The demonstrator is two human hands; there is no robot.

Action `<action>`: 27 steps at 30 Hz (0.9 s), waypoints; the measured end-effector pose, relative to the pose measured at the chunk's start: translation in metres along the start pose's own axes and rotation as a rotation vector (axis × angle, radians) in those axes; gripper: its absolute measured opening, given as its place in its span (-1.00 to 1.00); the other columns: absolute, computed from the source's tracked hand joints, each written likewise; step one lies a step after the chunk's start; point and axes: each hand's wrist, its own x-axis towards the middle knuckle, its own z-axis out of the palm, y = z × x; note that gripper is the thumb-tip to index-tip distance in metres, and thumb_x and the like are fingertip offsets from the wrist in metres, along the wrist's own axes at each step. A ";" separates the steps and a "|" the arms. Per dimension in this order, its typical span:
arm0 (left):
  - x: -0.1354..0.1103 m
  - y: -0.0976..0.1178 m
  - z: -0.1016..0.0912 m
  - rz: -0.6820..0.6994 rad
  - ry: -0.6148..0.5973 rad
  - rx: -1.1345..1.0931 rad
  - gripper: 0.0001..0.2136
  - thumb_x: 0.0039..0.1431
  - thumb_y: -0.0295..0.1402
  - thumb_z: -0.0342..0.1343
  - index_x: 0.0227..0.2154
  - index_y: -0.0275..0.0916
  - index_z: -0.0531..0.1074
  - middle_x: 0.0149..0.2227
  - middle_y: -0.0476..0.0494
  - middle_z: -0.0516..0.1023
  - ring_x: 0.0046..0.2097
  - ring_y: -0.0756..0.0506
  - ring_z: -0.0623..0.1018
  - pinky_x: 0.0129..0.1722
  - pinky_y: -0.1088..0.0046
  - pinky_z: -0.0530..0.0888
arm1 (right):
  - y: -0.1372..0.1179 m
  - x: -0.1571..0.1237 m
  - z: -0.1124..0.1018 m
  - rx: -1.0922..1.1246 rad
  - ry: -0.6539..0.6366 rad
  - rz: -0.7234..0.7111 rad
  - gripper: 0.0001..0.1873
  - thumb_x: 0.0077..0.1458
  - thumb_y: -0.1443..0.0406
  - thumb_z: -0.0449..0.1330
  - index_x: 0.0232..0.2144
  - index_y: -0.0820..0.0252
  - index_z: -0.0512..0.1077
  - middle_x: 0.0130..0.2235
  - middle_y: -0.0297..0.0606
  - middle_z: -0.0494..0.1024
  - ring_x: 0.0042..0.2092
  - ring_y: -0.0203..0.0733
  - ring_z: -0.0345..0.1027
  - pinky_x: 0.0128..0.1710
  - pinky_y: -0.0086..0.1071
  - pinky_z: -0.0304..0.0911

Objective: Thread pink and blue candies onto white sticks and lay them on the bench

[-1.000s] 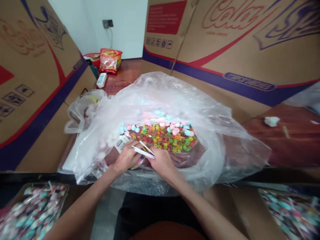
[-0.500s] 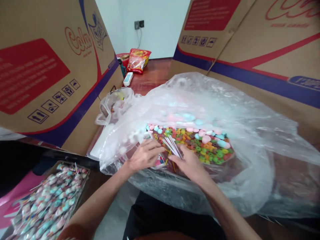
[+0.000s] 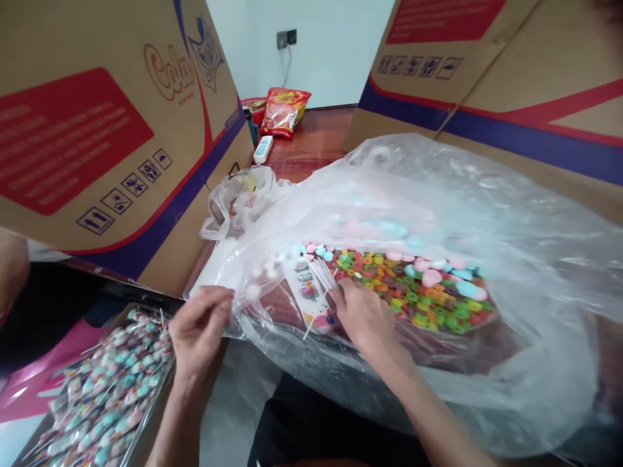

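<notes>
Head camera looks down at two bare hands. The right hand reaches into the big clear plastic bag. Its fingers are closed around a bunch of thin white sticks, which poke up from the fingertips. Just past those fingers lies a pile of small colourful ring sweets, with puffy pink and blue sweets on its far side. A small printed paper packet lies just beside the fingers. The left hand is outside the bag, right at its edge. Its fingers are curled in, and I cannot tell if they hold anything. Below them lies a flat heap of wrapped lollipops. Beyond them stands a big brown cardboard box.
</notes>
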 end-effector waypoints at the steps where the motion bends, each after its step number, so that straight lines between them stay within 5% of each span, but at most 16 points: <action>1: 0.007 -0.009 -0.008 -0.071 0.101 0.111 -0.86 0.24 -0.32 0.13 -0.23 -0.19 0.56 -0.36 -0.05 0.55 -0.41 0.00 0.49 -0.36 0.46 0.46 | 0.002 -0.002 -0.001 -0.015 0.001 0.004 -0.72 0.35 0.22 0.05 -0.10 0.21 0.50 -0.16 -0.03 0.62 -0.23 -0.01 0.54 -0.39 -0.34 0.21; 2: 0.015 -0.020 -0.015 -0.138 0.134 0.242 -0.83 0.25 -0.30 0.11 -0.20 -0.21 0.55 -0.32 -0.08 0.57 -0.34 -0.04 0.52 -0.30 0.43 0.48 | 0.003 -0.003 -0.001 -0.025 0.004 0.003 -0.72 0.34 0.21 0.05 -0.10 0.19 0.50 -0.17 -0.05 0.63 -0.24 -0.02 0.55 -0.42 -0.35 0.19; 4: 0.030 -0.048 -0.022 -0.173 0.005 0.503 -0.81 0.22 -0.29 0.08 -0.23 -0.23 0.54 -0.31 -0.12 0.57 -0.27 -0.11 0.52 -0.22 0.36 0.49 | 0.005 -0.007 -0.003 -0.035 0.009 -0.002 -0.75 0.33 0.21 0.07 -0.12 0.16 0.51 -0.17 -0.09 0.63 -0.26 -0.05 0.54 -0.46 -0.37 0.13; 9: 0.048 -0.086 -0.010 -0.052 -0.209 0.959 -0.82 0.25 -0.32 0.01 -0.24 -0.26 0.47 -0.25 -0.35 0.52 -0.13 -0.30 0.50 -0.10 0.14 0.46 | 0.014 -0.016 -0.003 0.040 0.031 -0.022 -0.80 0.29 0.23 0.13 -0.16 0.09 0.54 -0.17 -0.18 0.64 -0.24 -0.07 0.53 -0.50 -0.39 0.03; 17: 0.072 -0.076 0.005 -0.274 -0.467 1.069 -0.86 0.23 -0.31 0.01 -0.32 -0.26 0.40 -0.32 -0.36 0.57 -0.22 -0.31 0.60 -0.27 0.25 0.45 | 0.034 -0.025 0.003 0.202 0.174 -0.083 -0.78 0.23 0.27 0.13 -0.18 0.10 0.57 -0.16 -0.17 0.66 -0.19 -0.05 0.53 -0.36 -0.36 0.19; 23: 0.086 -0.074 0.001 -0.284 -0.386 1.012 -0.84 0.25 -0.31 -0.07 -0.37 -0.20 0.35 -0.42 -0.24 0.59 -0.33 -0.23 0.60 -0.42 0.37 0.39 | 0.045 -0.029 0.010 0.291 0.247 -0.124 -0.79 0.22 0.28 0.12 -0.21 0.12 0.57 -0.15 -0.19 0.66 -0.22 -0.08 0.53 -0.32 -0.35 0.23; 27: 0.088 -0.049 -0.013 -0.352 -0.306 1.017 -0.85 0.21 -0.31 -0.05 -0.45 -0.19 0.32 -0.48 -0.19 0.53 -0.37 -0.21 0.57 -0.43 0.40 0.35 | 0.051 -0.030 0.011 0.298 0.263 -0.116 -0.79 0.23 0.29 0.12 -0.19 0.13 0.56 -0.18 -0.18 0.65 -0.23 -0.10 0.52 -0.31 -0.36 0.24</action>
